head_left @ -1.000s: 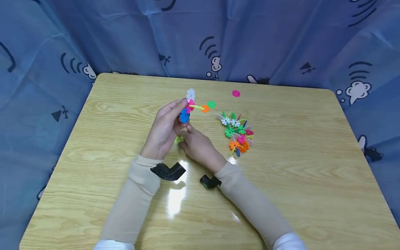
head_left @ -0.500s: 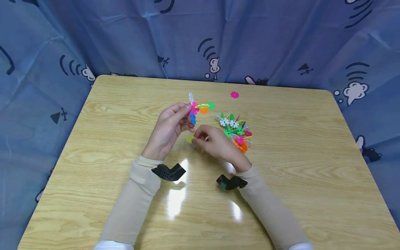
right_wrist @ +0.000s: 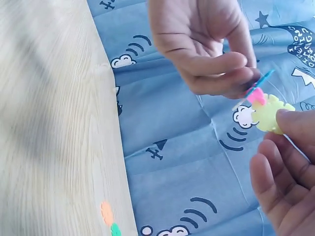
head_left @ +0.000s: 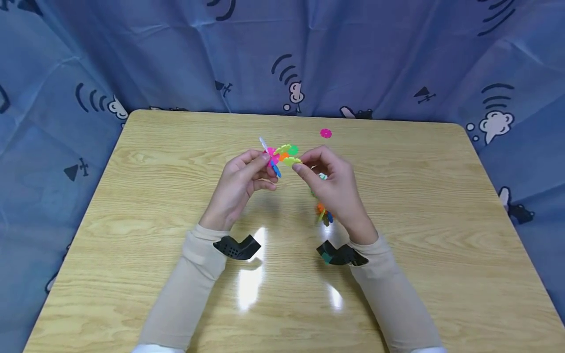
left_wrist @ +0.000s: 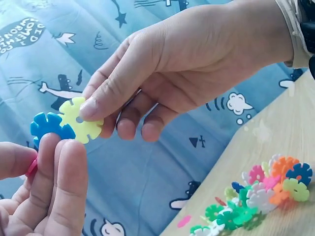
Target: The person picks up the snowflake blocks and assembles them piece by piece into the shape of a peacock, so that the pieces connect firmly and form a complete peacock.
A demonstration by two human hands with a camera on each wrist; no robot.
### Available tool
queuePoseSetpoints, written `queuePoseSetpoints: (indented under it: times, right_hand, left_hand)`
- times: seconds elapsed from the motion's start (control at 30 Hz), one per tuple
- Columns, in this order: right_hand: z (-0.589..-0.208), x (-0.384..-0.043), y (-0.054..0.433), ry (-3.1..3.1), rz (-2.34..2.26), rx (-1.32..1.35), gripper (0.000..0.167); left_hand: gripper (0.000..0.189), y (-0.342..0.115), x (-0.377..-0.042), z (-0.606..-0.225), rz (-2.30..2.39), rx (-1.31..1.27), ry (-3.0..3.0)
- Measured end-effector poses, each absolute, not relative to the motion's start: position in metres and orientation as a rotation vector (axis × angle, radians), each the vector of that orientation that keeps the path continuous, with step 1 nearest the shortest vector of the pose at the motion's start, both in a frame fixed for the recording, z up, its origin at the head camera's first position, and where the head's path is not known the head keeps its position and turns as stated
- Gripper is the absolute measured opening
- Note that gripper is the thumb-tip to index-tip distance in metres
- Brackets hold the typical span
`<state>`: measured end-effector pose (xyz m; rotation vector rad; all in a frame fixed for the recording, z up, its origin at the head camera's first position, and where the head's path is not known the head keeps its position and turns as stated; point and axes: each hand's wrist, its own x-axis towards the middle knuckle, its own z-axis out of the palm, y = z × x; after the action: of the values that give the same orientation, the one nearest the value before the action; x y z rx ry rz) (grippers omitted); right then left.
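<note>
My left hand pinches a pink snowflake disc above the table. Joined to that disc are a white disc, a blue disc and a yellow disc. Between thumb and forefinger, my right hand holds a second yellow disc by its edge. In the head view this yellow disc is just right of the pink one. It overlaps the blue disc in the left wrist view. Fingers cover part of the pink disc.
A cluster of joined snowflake discs in several colours lies on the wooden table, partly behind my right hand in the head view. Farther back lie a loose pink disc, an orange one and a green one. A blue curtain hangs behind.
My right hand has picked the yellow disc off the table and moved up and right with it to beside the left hand's pieces. The left hand has turned its joined discs slightly.
</note>
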<state>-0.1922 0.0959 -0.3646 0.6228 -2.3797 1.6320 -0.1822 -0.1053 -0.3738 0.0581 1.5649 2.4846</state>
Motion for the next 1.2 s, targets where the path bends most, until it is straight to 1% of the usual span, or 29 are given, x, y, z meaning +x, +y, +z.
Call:
queuePoseSetpoints:
  times: [0.13, 0.53, 0.9, 1.2]
  right_hand:
    - [-0.3647, -0.1922, 0.0944, -2.356, 1.535, 0.678, 0.014]
    - [-0.3626, -0.1922, 0.0956, -2.359, 1.437, 0.767, 0.013]
    - [-0.3623, -0.1918, 0.0959, -2.366, 1.372, 0.776, 0.012]
    - [-0.3646, -0.1926, 0.0949, -2.320, 1.341, 0.806, 0.014]
  left_hand:
    - [0.010, -0.1037, -0.1809, -0.3737, 2.475, 0.063, 1.553]
    - [0.010, -0.1001, -0.1808, -0.3744, 2.471, 0.076, 1.553]
    - [0.016, -0.1018, -0.1809, -0.3746, 2.418, 0.090, 1.585]
    - [0.017, -0.1030, -0.1804, -0.3736, 2.381, 0.060, 1.640]
